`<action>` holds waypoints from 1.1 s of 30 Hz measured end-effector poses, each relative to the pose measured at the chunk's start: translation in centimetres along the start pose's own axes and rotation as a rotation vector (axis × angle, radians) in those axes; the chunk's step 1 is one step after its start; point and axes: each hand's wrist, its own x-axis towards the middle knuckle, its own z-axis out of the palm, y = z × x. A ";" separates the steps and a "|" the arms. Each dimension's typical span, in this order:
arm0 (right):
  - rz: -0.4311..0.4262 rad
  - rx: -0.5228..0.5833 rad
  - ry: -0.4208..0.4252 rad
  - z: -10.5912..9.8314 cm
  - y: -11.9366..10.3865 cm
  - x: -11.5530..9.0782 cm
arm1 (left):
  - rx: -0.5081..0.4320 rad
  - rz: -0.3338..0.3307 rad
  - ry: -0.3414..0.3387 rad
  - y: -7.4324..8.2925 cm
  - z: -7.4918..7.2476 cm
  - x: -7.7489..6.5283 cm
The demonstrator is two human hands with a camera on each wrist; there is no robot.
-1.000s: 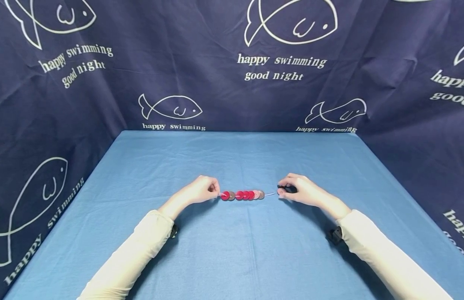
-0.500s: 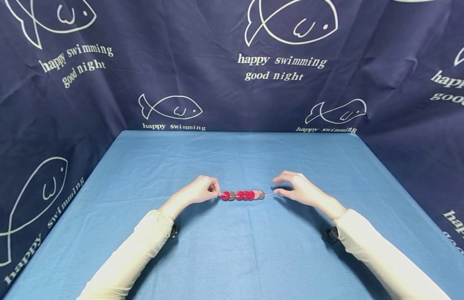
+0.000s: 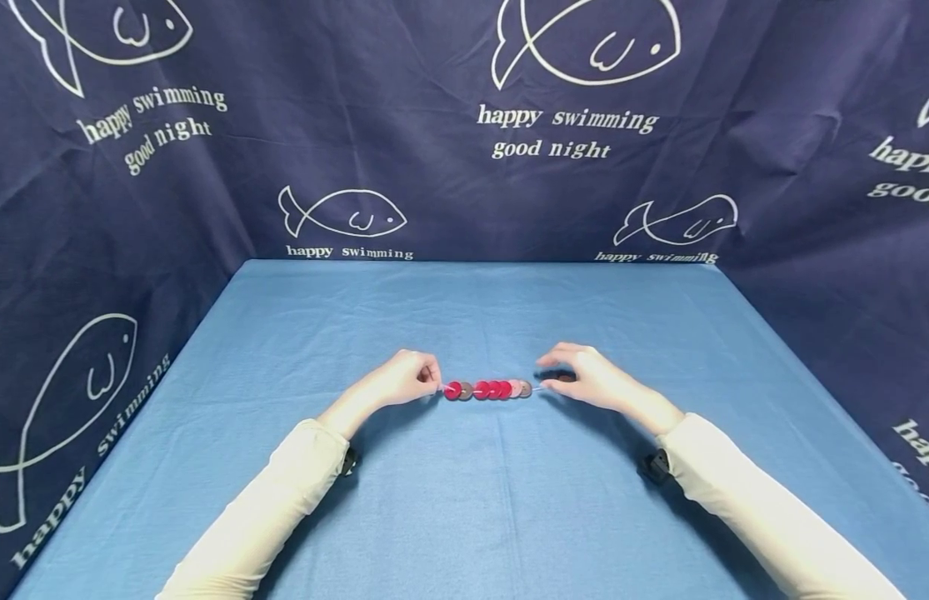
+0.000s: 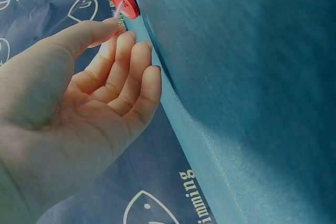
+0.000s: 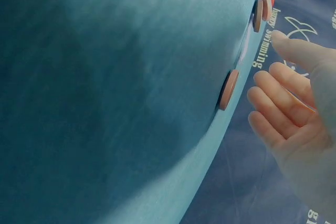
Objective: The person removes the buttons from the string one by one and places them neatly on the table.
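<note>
Red, pink and brown buttons (image 3: 494,389) lie in a row on a pale string, between the two hands in the head view. My left hand (image 3: 407,379) pinches the string's left end between thumb and forefinger, beside a red button (image 4: 125,3). At the row's right end is a brown button (image 3: 525,389). My right hand (image 3: 595,379) hovers just right of it, thumb and fingers apart. In the right wrist view, a separate pinkish-brown button (image 5: 229,90) lies on the cloth near the right fingertips, not touching them. The string (image 5: 245,45) shows between it and the row.
A blue cloth (image 3: 464,483) covers the table. Dark blue curtains (image 3: 449,125) with fish drawings hang behind and at both sides. A small black device (image 3: 656,467) is strapped to the right wrist.
My right hand has moved left, towards the row, and its fingers have spread off the pink button they held a second ago. The left hand stays in place on the string.
</note>
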 end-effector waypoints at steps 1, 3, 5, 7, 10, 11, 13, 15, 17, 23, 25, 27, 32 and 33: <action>-0.002 -0.004 -0.002 0.1 0.0 0.1 | 0.003 0.000 0.000 0.0 0.0 0.0; -0.008 -0.005 -0.008 0.1 -0.1 0.2 | 0.003 0.000 -0.002 -0.1 0.0 0.0; -0.009 0.001 -0.011 0.2 -0.3 0.3 | 0.001 -0.005 -0.006 -0.1 0.1 0.0; -0.017 0.002 -0.012 0.4 -0.4 0.4 | -0.001 -0.008 -0.010 -0.1 0.1 0.1; -0.034 0.002 -0.007 0.6 -0.5 0.5 | 0.001 -0.002 -0.011 -0.2 0.2 0.1; -0.040 0.000 -0.005 0.7 -0.5 0.6 | 0.001 -0.001 -0.012 -0.2 0.2 0.1; -0.053 -0.008 -0.002 0.9 -0.5 0.7 | 0.000 0.003 -0.008 -0.3 0.2 0.1; -0.057 -0.007 -0.003 0.9 -0.6 0.9 | 0.004 0.009 -0.003 -0.3 0.2 0.1; -0.064 -0.011 -0.005 1.0 -0.7 1.0 | 0.004 0.009 0.000 -0.4 0.2 0.1; -0.064 -0.003 -0.034 1.1 -1.2 1.4 | 0.011 0.021 0.010 -0.5 0.2 0.1; -0.061 0.000 -0.045 1.1 -1.3 1.5 | 0.012 0.019 0.009 -0.5 0.2 0.1; -0.061 0.003 -0.046 1.2 -1.4 1.5 | 0.009 0.016 0.008 -0.4 0.2 0.1; -0.064 0.007 -0.040 1.4 -1.4 1.7 | 0.000 0.009 0.005 -0.5 0.2 0.1; -0.062 0.010 -0.042 1.4 -1.5 1.8 | -0.001 0.009 0.004 -0.5 0.2 0.1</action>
